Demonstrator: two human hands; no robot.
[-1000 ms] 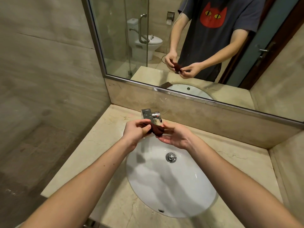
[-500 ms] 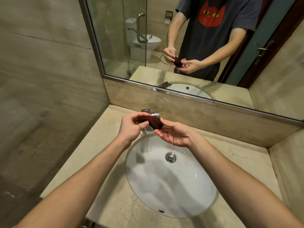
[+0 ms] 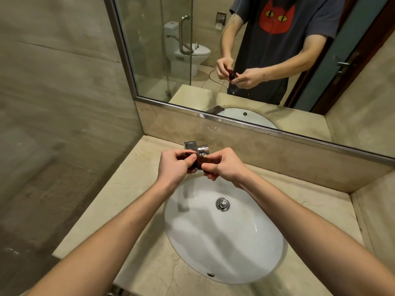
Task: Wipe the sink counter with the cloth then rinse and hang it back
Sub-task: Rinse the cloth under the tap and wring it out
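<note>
Two hands, one cloth (image 3: 200, 163) — your left hand (image 3: 175, 167) and right hand (image 3: 226, 167) pinch its small dark wad with closed fingertips, held over the basin (image 3: 224, 236) just before the tap (image 3: 197, 148), presumably so drips fall inside.

Small dark reddish-brown cloth (image 3: 199, 162), bunched tight, pinched between the left hand (image 3: 176, 167) and right hand (image 3: 226, 166), held up over the back rim of the white oval sink (image 3: 224, 238). Beige marble counter (image 3: 145, 180) all around.
</note>
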